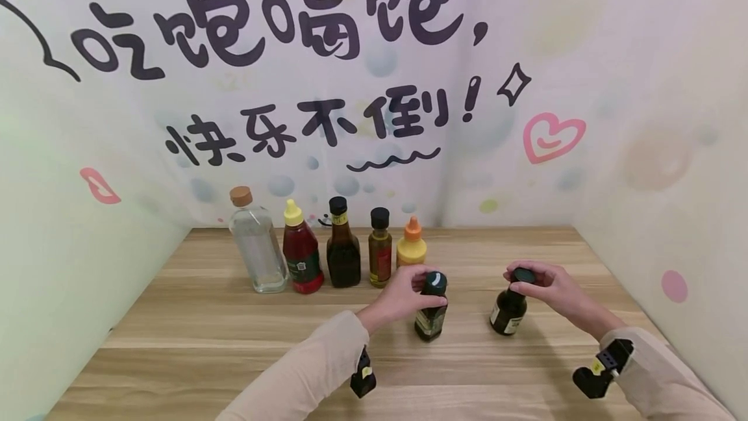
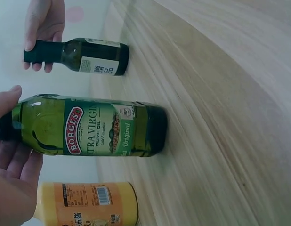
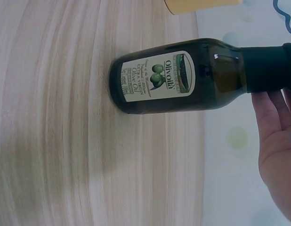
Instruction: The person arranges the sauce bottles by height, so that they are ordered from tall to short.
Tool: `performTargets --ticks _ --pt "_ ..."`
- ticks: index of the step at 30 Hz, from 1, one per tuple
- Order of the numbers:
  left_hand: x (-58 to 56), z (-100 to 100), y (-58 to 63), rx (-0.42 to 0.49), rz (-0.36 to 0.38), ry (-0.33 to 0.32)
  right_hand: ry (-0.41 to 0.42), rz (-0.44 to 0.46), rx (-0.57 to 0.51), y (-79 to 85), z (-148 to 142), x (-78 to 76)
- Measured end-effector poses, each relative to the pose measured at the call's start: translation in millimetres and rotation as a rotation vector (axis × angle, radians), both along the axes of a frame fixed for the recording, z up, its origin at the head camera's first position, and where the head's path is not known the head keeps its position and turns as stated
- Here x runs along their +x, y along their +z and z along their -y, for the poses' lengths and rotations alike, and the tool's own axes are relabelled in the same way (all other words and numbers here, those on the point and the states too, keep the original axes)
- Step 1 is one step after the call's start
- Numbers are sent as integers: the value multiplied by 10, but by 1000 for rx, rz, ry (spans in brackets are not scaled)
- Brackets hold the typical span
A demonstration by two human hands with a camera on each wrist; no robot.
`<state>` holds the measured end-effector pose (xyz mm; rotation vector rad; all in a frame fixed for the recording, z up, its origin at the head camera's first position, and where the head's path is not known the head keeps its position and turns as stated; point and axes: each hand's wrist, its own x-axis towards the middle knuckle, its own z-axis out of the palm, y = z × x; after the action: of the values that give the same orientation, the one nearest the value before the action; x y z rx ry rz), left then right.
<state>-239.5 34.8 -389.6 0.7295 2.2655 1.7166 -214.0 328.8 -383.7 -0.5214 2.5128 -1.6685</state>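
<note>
My left hand (image 1: 400, 297) grips a green-glass Borges olive oil bottle (image 2: 98, 125) near its dark cap, thumb on one side and fingers on the other. In the head view this bottle (image 1: 430, 325) stands nearly upright, its base at the wooden tabletop. To its right, my right hand (image 1: 552, 288) holds a darker Olivoilà olive oil bottle (image 1: 507, 314) round the neck and cap. Its cream label (image 3: 157, 77) with green olives faces the right wrist camera. This second bottle leans a little in the head view, and a gap separates the two bottles.
Behind the left hand stands a yellow squeeze bottle (image 1: 411, 251) with an orange tip. Leftward from it run a small oil bottle (image 1: 380, 258), a dark sauce bottle (image 1: 343, 255), a red squeeze bottle (image 1: 302, 258) and a clear bottle (image 1: 257, 249). Printed walls enclose the wooden table (image 1: 193, 356).
</note>
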Motion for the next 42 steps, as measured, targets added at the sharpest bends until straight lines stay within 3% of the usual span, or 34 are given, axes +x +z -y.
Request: performTargets --ticks 5,13,18,23,32,42 --pt "-11 -33 53 -57 -21 37 -2 18 -3 16 8 9" --pt "-57 -111 203 -156 -128 47 5 -8 -18 9 0 29" --pt "-89 -188 229 -199 -139 49 4 -4 -19 19 8 26" --pt "-138 -286 246 -204 -138 59 -3 17 -10 26 11 14" --pt "-228 -437 237 -246 -196 143 -9 17 -4 26 0 11" --pt "-316 -506 187 -174 -235 212 -9 31 -3 36 6 22"
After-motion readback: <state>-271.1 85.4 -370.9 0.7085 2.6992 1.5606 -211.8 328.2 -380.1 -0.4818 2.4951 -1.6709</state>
